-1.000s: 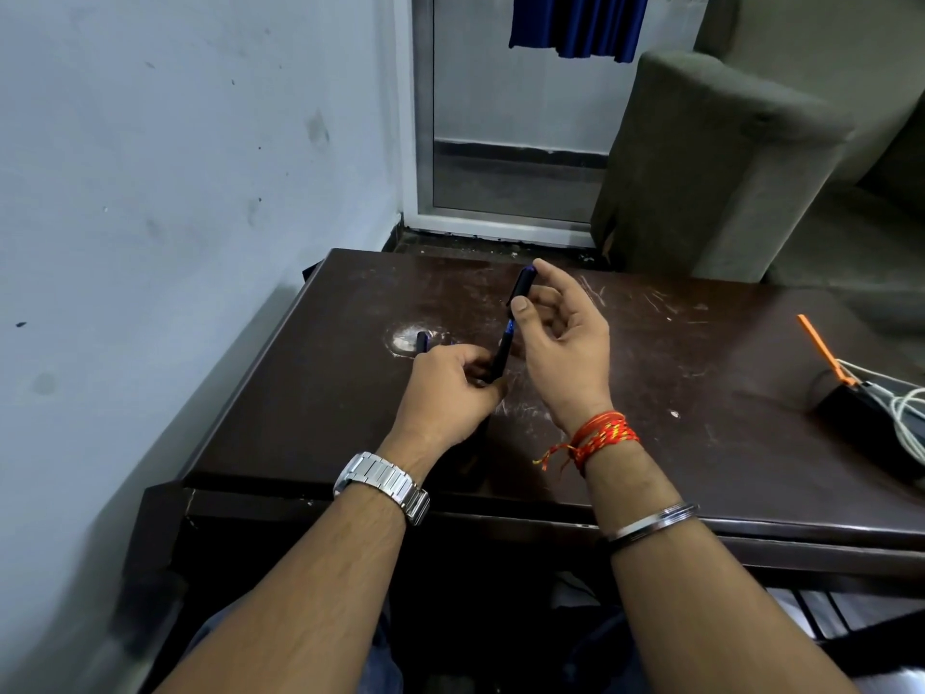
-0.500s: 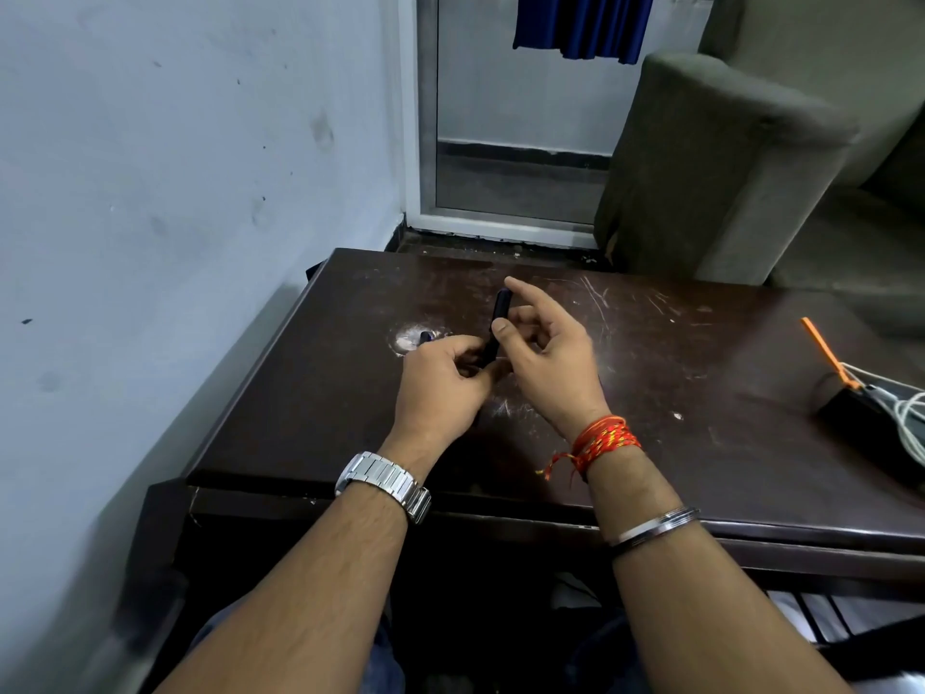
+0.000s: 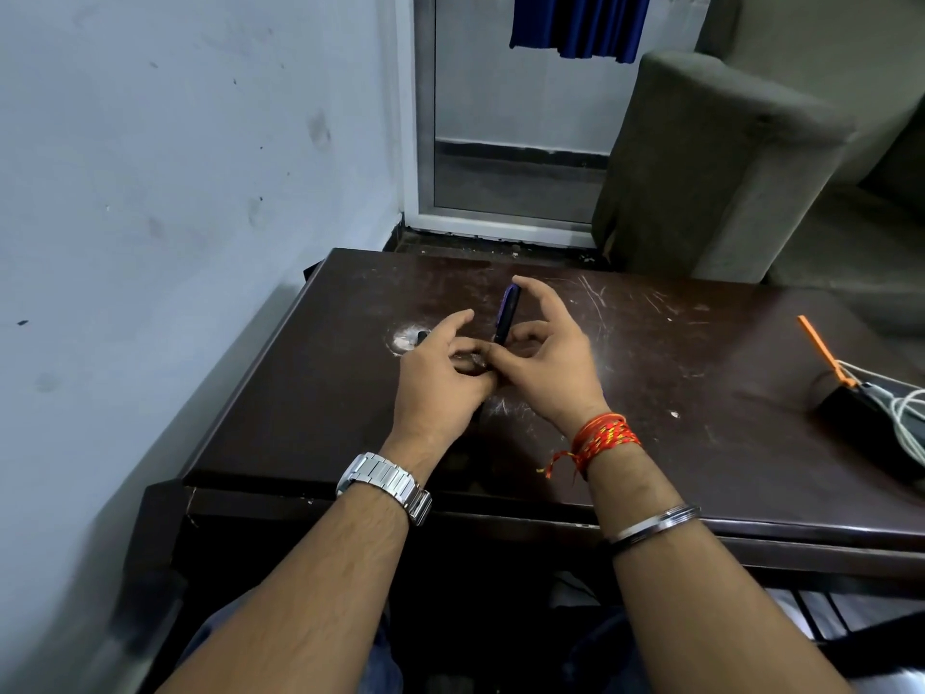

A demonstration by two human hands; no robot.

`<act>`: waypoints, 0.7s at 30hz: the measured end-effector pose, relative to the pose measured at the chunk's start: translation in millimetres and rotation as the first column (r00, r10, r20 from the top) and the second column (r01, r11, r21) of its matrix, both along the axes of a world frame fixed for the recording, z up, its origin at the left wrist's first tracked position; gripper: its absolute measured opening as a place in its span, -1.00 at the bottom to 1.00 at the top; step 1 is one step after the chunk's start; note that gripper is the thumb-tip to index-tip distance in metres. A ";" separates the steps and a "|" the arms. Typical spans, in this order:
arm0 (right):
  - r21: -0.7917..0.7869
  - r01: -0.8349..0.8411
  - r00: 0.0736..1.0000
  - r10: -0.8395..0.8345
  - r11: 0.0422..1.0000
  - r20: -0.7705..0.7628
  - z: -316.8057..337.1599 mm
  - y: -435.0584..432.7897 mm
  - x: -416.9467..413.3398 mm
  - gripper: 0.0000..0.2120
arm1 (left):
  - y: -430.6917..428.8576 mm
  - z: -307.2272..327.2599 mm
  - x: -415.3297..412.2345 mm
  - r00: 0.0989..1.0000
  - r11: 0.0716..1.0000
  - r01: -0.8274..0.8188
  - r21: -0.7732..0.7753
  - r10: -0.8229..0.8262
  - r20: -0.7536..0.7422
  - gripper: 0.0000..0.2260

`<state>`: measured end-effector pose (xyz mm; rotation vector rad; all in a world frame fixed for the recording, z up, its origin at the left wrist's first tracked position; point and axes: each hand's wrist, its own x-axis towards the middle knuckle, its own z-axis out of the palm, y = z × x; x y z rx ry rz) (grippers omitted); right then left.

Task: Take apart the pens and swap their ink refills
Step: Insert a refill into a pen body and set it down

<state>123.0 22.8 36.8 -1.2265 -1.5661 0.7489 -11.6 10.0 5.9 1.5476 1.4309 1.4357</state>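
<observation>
A dark blue pen (image 3: 506,313) stands nearly upright over the dark brown table (image 3: 701,393), its top tilted slightly away from me. My right hand (image 3: 545,365) pinches its lower end, with the index finger arched over the top. My left hand (image 3: 440,373) meets the right at the pen's base, fingertips touching it; the joint itself is hidden by fingers. A small dark pen part (image 3: 421,337) lies on the table just left of my left hand, beside a pale worn patch (image 3: 403,338).
A black box (image 3: 861,413) with white cables (image 3: 906,418) and an orange strip (image 3: 821,350) sits at the table's right edge. A grey wall runs along the left. A grey sofa (image 3: 721,167) stands behind the table.
Both hands have dropped lower and closer to me over the table. The pen has gone from a long, stretched-out hold to a shorter upright one, with my left fingertips now at its base.
</observation>
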 end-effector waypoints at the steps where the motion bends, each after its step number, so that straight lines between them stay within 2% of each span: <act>1: 0.019 0.026 1.000 -0.026 0.999 -0.001 0.1 0.9 0.5 -0.32 | -0.2 0.2 0.5 1.000 1.000 0.020 -0.009 -0.020 0.006 -0.37; 2: 0.026 0.046 0.999 -0.046 0.999 -0.007 0.1 2.0 1.0 -0.32 | -0.3 0.2 0.7 0.999 0.999 0.039 -0.023 -0.039 -0.004 -0.43; 6: 0.011 0.049 0.998 -0.048 0.999 -0.029 -0.8 4.3 1.9 -0.31 | -0.6 -1.9 1.1 0.985 0.995 0.077 -0.064 -0.086 -0.150 -0.85; 8: 0.028 0.055 0.998 -0.055 0.998 -0.002 -1.3 4.2 1.8 -0.29 | -0.3 -3.4 1.2 0.982 0.996 0.070 -0.053 -0.078 -0.173 -0.93; 11: 0.056 0.060 0.996 -0.064 0.997 0.065 -0.8 4.0 3.4 -0.24 | 0.4 -6.0 1.6 0.982 0.996 0.076 -0.048 -0.083 -0.167 -0.94; 15: 0.057 0.033 0.994 -0.039 0.998 0.105 0.2 3.2 5.4 -0.24 | -0.1 -6.9 2.3 0.981 0.996 0.074 -0.047 -0.081 -0.176 -0.80; 21: 0.073 0.038 0.992 -0.047 0.997 0.118 3.5 4.2 7.2 -0.28 | -1.6 -7.5 7.9 0.983 0.997 0.055 -0.044 -0.062 -0.174 -0.84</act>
